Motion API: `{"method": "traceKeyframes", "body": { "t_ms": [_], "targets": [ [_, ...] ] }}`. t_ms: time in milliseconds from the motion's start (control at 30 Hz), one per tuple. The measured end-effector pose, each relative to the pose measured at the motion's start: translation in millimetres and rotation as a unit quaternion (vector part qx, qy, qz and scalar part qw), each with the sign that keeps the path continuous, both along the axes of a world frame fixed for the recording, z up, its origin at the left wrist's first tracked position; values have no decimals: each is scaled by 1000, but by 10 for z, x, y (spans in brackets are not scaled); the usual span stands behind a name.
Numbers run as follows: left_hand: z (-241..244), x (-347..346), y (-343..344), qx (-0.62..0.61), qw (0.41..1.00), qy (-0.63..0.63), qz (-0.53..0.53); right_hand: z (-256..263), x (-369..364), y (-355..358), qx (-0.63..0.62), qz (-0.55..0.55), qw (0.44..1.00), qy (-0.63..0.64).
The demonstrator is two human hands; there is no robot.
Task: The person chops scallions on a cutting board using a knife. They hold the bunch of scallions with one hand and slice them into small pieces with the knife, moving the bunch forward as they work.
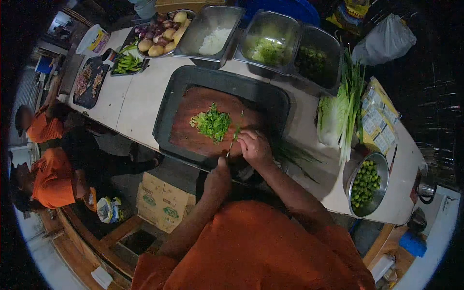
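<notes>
My left hand [219,177] grips a knife, whose narrow blade [229,149] points away from me over a reddish-brown cutting board [185,136]. Close beside the blade, my right hand [256,148] has its fingers curled around a bunch of green onions. Their long dark leaves [299,159] trail out to the right over the tabletop. A heap of chopped green onion [214,124] lies on the board, left of the blade. The board rests inside a dark shallow tray [226,76]. My fingers hide the stretch of onion beneath them.
Metal pans [208,30] line the far side, near a bowl of onions and potatoes [165,34]. Napa cabbage [331,112] and whole green onions [349,108] lie right, by a bowl of small green citrus fruits [366,185]. Two people in orange shirts [54,177] are at left.
</notes>
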State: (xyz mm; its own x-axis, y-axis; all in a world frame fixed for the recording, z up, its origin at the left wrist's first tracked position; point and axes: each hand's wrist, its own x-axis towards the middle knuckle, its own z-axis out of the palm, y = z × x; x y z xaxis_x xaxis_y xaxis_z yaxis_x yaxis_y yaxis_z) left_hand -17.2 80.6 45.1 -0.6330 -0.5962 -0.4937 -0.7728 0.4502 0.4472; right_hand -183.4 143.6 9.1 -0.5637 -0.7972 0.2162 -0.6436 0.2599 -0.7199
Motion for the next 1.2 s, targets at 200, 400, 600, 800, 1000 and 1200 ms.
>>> {"method": "traceKeyframes", "body": {
  "t_ms": [200, 400, 600, 800, 1000, 1200],
  "targets": [
    [-228, -24, -34, -175, 976, 70, -111, 81, -70, -2, -22, 14, 999, 45],
    [-289, 326, 22, -296, 936, 65, -180, 50, -71, 15, -29, 5, 999, 35],
    [-82, 263, -94, -190, 968, 93, -133, 37, -84, 48, -37, 27, 999, 27],
    [32, 287, 36, -40, 997, 22, -61, 2, -72, 52, -29, 28, 998, 45],
    [-204, -8, -51, -69, 987, 115, -86, -30, -16, 51, 10, 17, 999, 49],
    [-354, 239, 62, -34, 994, 91, -47, 98, -63, 132, -3, 50, 975, 216]
  ]
}}
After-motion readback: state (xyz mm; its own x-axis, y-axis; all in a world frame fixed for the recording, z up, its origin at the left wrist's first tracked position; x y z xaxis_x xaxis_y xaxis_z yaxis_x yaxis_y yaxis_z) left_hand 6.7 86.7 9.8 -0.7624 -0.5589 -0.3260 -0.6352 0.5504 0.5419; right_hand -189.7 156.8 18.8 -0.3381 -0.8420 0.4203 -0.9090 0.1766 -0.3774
